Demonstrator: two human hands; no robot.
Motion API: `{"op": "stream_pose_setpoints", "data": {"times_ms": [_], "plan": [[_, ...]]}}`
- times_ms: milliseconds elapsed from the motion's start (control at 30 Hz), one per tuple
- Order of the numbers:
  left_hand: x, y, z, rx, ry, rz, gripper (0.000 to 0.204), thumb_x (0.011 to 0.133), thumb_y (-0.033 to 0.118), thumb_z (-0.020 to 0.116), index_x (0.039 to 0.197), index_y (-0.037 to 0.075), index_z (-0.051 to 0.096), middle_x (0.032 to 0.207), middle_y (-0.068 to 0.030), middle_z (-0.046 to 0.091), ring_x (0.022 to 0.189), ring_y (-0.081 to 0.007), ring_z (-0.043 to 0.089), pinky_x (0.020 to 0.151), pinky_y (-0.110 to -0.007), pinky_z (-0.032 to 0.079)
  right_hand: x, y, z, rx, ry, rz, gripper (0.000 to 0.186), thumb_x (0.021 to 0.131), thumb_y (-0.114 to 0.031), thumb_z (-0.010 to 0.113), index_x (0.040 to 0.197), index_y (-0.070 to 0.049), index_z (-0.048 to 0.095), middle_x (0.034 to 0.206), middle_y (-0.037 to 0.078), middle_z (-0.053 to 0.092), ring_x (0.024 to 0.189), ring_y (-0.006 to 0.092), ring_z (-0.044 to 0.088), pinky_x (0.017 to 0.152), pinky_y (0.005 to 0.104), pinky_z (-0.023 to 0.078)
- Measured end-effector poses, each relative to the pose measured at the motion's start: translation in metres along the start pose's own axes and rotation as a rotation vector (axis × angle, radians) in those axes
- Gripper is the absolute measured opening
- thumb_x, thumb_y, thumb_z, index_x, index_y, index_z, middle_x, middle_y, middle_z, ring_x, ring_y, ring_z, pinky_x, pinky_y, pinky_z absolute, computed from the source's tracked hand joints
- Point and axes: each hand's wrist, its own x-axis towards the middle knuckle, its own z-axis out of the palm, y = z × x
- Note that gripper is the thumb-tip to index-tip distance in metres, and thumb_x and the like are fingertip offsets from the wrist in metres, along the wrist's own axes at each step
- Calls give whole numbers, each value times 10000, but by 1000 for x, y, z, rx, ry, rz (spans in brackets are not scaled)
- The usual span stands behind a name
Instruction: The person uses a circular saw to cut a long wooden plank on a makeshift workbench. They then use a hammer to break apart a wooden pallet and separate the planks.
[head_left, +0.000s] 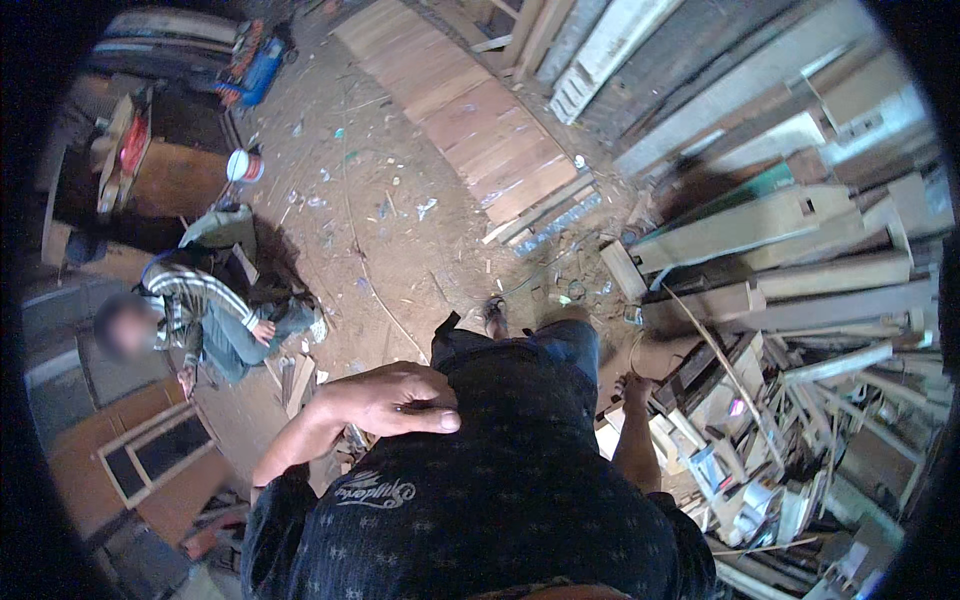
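Note:
My left hand (pixel 400 400) is raised in front of the belly of my dark patterned shirt (pixel 500 460). Its fingers curl under and the thumb lies along the side; whatever they may enclose is hidden. On the other side, my right hand (pixel 636 388) hangs low beside a heap of wood offcuts (pixel 690 440). The fingers there look slightly apart, and I see nothing held in them. Whether that hand touches the wood I cannot make out.
A person (pixel 215 310) sits low at the left beside a framed wooden panel (pixel 160 455). Joined wooden boards (pixel 470 120) lie ahead on the littered floor. Planks (pixel 760 230) are stacked at the right. A white bucket (pixel 245 166) and a blue machine (pixel 262 70) stand far left.

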Motion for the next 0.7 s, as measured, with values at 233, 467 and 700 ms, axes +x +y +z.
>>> {"op": "stream_pose_setpoints", "data": {"times_ms": [233, 467, 700], "plan": [[-62, -17, -4, 4, 430, 94, 432, 1003, 428, 529, 971, 9, 632, 980, -162, 598, 962, -340, 579, 859, -431, 456, 42, -154, 197, -36, -277, -15, 206, 898, -161, 705, 973, 17, 634, 769, 96, 634, 611, 210, 641, 513, 321, 538], [-105, -34, -59, 59, 648, -135, 447, 996, 445, 521, 1015, 10, 621, 968, -199, 586, 945, -371, 586, 846, -443, 459, 87, -189, 337, -84, -406, 119, 338, 850, -178, 759, 965, 117, 642, 815, 185, 685, 587, 284, 662, 488, 390, 570], [-167, -75, -180, -96, 777, -166, 489, 1005, 457, 491, 852, 2, 582, 802, -167, 550, 795, -357, 556, 727, -444, 450, 146, -245, 538, -335, -404, -89, 418, 844, -255, 794, 941, 99, 593, 737, 171, 641, 548, 281, 645, 469, 404, 562]]}}
